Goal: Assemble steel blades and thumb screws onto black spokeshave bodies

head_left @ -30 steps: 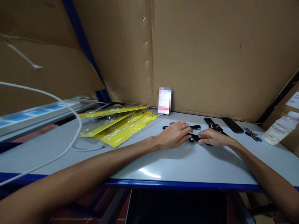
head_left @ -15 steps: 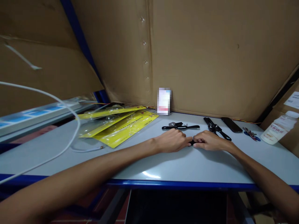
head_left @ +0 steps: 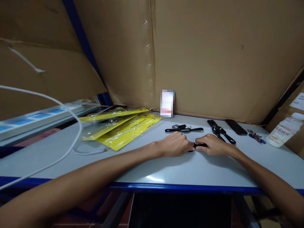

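Observation:
My left hand (head_left: 177,144) and my right hand (head_left: 212,145) meet low over the table, both closed around a black spokeshave (head_left: 201,145). Only a short dark stretch of it shows between the fingers; the rest is covered. Just behind my left hand lies a black spokeshave body (head_left: 196,129), with small dark and metal parts (head_left: 181,126) beside it. More black spokeshaves (head_left: 225,134) lie crossed behind my right hand.
Yellow blister packs (head_left: 123,134) spread over the table's left part, near a white cable (head_left: 75,120) and a power strip (head_left: 35,117). A lit phone (head_left: 167,104) leans on the cardboard wall. To the right are a dark phone (head_left: 236,127), keys (head_left: 256,136) and a bottle (head_left: 283,131).
My right hand's grip has shifted, so more of the black spokeshave shows across its fingers. My left hand stays nearly in place. The view has shifted slightly.

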The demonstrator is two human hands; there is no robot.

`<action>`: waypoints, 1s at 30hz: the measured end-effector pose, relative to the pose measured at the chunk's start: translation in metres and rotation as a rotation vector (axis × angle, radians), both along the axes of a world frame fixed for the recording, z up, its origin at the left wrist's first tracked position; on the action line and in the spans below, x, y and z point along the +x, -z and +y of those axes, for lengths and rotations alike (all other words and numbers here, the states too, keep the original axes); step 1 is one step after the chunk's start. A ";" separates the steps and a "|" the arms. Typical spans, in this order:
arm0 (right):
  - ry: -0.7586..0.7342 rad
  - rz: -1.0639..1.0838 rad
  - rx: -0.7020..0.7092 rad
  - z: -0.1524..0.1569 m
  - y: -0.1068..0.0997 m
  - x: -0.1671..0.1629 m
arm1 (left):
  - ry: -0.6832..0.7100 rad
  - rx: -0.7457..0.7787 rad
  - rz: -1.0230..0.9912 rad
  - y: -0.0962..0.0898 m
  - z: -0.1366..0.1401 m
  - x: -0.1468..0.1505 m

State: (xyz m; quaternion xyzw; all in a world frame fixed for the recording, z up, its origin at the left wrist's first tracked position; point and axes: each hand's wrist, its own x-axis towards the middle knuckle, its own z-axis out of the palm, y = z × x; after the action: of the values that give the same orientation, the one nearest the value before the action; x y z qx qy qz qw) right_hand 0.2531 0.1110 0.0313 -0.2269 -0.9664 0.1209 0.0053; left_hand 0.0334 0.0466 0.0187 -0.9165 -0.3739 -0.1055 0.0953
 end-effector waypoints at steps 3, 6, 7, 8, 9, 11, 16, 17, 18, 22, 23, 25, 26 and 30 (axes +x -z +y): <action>0.045 -0.002 0.047 -0.005 0.001 -0.003 | -0.117 -0.050 0.002 0.000 0.001 0.001; 0.069 -0.015 0.074 -0.008 0.001 -0.005 | -0.233 -0.087 -0.023 0.000 0.001 0.003; 0.069 -0.019 0.072 -0.009 0.001 -0.005 | -0.248 -0.081 -0.044 0.001 0.001 0.003; 0.068 -0.021 0.066 -0.009 0.000 -0.006 | -0.239 -0.071 -0.065 0.001 0.001 0.003; 0.069 -0.019 0.056 -0.008 0.000 -0.006 | -0.209 -0.064 -0.083 0.001 0.001 0.003; 0.070 -0.010 0.038 -0.007 0.000 -0.006 | -0.113 -0.064 -0.103 0.001 0.002 0.002; 0.069 -0.007 0.026 -0.005 0.002 -0.005 | -0.042 -0.053 -0.119 0.002 0.007 -0.006; 0.068 0.001 0.023 -0.005 0.002 -0.005 | -0.038 -0.057 -0.123 0.002 0.008 -0.007; 0.065 0.009 0.018 -0.004 0.002 -0.004 | -0.029 -0.067 -0.127 0.002 0.008 -0.008; 0.066 0.025 0.007 -0.004 0.002 -0.003 | 0.026 -0.129 -0.192 0.000 0.007 -0.009; 0.065 0.023 0.009 -0.004 0.003 -0.003 | 0.042 -0.145 -0.216 0.000 0.007 -0.009; 0.056 0.021 0.010 -0.003 0.003 -0.003 | 0.070 -0.173 -0.258 0.000 0.007 -0.008; 0.051 0.019 0.010 -0.003 0.003 -0.003 | 0.079 -0.182 -0.273 0.000 0.007 -0.009; 0.059 0.006 0.010 -0.004 0.001 -0.004 | 0.038 -0.167 -0.273 0.003 0.013 -0.012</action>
State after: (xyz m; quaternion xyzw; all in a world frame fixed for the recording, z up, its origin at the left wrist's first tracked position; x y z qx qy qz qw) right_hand 0.2496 0.1066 0.0298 -0.2551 -0.9598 0.1166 0.0128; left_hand 0.0214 0.0593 0.0161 -0.9052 -0.3736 -0.1995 -0.0348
